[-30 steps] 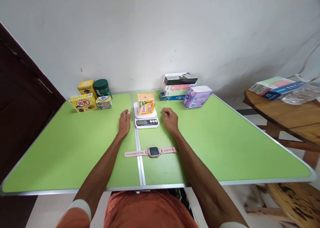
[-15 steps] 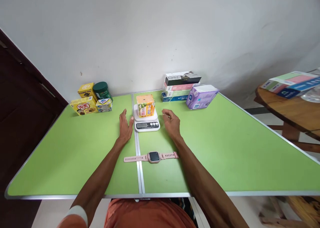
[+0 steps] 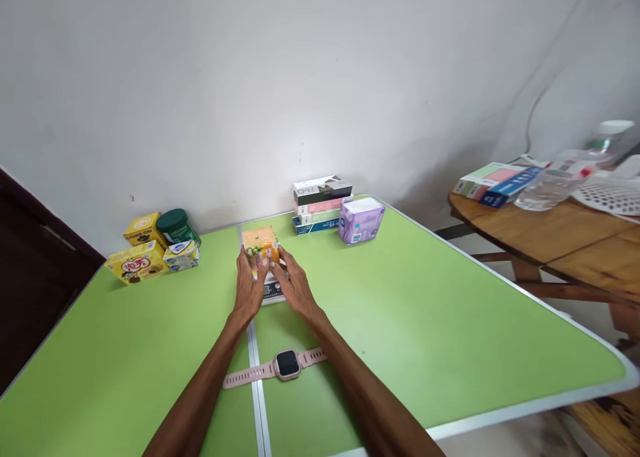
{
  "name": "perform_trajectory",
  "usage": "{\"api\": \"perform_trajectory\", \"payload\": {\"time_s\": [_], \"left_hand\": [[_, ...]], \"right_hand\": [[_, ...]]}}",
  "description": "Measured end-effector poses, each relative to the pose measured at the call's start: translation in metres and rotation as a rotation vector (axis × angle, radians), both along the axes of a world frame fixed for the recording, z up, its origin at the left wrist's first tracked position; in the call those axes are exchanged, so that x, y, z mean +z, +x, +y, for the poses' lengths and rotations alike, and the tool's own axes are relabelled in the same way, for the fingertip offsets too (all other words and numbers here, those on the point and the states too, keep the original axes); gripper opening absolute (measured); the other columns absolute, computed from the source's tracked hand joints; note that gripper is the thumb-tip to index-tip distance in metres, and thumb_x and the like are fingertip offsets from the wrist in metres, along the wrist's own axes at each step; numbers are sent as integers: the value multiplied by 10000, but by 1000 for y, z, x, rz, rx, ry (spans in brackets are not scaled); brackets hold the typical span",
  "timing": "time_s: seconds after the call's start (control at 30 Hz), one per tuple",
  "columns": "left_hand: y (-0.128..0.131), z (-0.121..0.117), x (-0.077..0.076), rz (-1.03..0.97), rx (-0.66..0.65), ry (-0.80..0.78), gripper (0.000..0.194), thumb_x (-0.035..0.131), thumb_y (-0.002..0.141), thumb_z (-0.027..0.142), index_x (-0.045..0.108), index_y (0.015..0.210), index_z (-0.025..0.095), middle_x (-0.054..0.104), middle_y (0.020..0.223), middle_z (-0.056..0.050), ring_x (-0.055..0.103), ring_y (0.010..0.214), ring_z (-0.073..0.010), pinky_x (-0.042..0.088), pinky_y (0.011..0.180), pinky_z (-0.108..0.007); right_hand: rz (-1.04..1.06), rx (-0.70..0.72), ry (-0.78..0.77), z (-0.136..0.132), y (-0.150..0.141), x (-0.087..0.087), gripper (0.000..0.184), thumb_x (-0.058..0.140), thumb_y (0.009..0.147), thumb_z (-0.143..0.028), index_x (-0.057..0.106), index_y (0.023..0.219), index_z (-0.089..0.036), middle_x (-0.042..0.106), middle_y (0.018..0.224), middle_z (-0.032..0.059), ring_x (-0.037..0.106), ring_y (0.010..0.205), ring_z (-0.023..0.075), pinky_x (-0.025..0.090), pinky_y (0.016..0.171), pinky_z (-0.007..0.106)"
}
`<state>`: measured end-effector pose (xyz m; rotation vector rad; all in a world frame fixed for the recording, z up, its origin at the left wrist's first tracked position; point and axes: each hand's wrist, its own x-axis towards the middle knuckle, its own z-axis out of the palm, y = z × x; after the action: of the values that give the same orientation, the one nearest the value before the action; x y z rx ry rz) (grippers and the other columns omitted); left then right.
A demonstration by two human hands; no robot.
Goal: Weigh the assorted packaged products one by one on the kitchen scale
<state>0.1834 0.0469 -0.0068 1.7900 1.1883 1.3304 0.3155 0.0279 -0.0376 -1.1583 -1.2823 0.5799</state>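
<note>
An orange and yellow carton (image 3: pixel 261 245) stands on a small white kitchen scale (image 3: pixel 273 291) at the middle of the green table (image 3: pixel 400 310). My left hand (image 3: pixel 249 285) presses against the carton's left side. My right hand (image 3: pixel 293 281) presses against its right side and front, covering most of the scale. Both hands have their fingers closed round the carton. A pink smartwatch (image 3: pixel 287 363) lies flat on the table between my forearms, nearer to me.
Two yellow boxes (image 3: pixel 137 265), a green tin (image 3: pixel 177 226) and a small white pack (image 3: pixel 183 256) stand at the back left. A stack of flat boxes (image 3: pixel 320 205) and a purple tissue pack (image 3: pixel 361 219) are at the back right. A wooden table (image 3: pixel 560 233) with boxes and a bottle stands to the right.
Both hands have moved inward from beside the scale and closed on the carton. The view has shifted to the right and upward.
</note>
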Motion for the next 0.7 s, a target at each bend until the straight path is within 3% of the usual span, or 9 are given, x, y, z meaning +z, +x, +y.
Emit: {"api": "perform_trajectory", "payload": {"time_s": [0.17,0.33,0.4,0.53,0.7], "left_hand": [[21,-6,16,-7,-68,-46,685,556,974,628,432,1511,221,502,1496,-163,488,1432,-334,375,1224,-519],[74,-1,24,-27,-230,-27,749,558,979,622,327,1576,231,416,1586,-180,444,1487,-324,353,1249,-504],[98,5,17,-24,-274,-31,771,550,980,624,307,1584,212,405,1592,-202,434,1498,-327,340,1261,-513],[139,18,-12,9,-317,-83,834,577,948,634,314,1573,149,408,1561,-251,399,1518,-365,298,1282,-545],[166,28,-37,19,-329,-94,1041,649,888,634,159,1617,76,289,1617,-303,295,1579,-392,236,1312,-545]], "right_hand": [[1,-72,56,-4,18,7,641,573,987,-547,553,1509,-176,611,1516,185,603,1380,335,459,1196,552],[11,-253,82,-5,64,10,638,577,979,-568,570,1502,-203,596,1539,171,594,1391,329,454,1190,556],[28,-303,52,-3,87,4,655,569,969,-597,588,1481,-190,619,1510,181,632,1344,337,496,1145,553],[17,-356,-25,5,126,-21,686,532,942,-642,629,1418,-158,703,1385,197,709,1214,353,559,1053,549],[-74,-462,-6,25,147,-48,738,533,908,-658,608,1425,-137,681,1406,212,658,1280,375,502,1110,576]]}}
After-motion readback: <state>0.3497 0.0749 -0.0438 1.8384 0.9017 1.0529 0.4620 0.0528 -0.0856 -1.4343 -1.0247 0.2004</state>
